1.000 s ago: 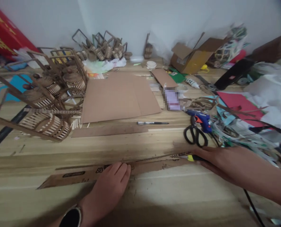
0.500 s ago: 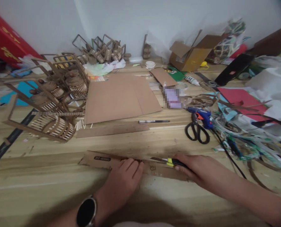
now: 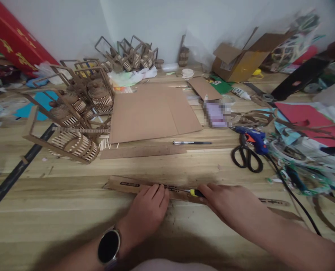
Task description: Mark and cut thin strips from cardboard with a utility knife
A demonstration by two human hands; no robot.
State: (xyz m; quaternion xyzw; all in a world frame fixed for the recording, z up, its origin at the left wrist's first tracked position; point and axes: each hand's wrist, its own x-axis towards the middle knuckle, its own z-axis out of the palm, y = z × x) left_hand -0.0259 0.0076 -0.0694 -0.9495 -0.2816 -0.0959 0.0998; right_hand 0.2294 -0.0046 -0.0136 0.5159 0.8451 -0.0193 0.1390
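A narrow brown cardboard strip (image 3: 119, 185) with dark printing lies along the near part of the wooden table. My left hand (image 3: 149, 207), a round dark watch on its wrist, bears down on the strip with its fingers close together and bent over the far edge. My right hand (image 3: 226, 199) is wrapped round a yellow and black utility knife (image 3: 194, 192). Its blade points left and lies low over the strip, just right of my left fingers. Small dark crumbs show below the strip. Printed cardboard (image 3: 276, 202) also shows right of my right hand.
Beyond the strip lie a pen (image 3: 192, 143), a large cardboard sheet (image 3: 153, 114), black-handled scissors (image 3: 246, 158) and a blue glue gun (image 3: 253, 139) with its cord. Small woven baskets (image 3: 74, 146) crowd the left. An open carton (image 3: 240, 62) stands at the back.
My right hand has moved left, and the knife's blade has come down closer to the strip. Printed cardboard now shows right of that hand. The view has shifted slightly left.
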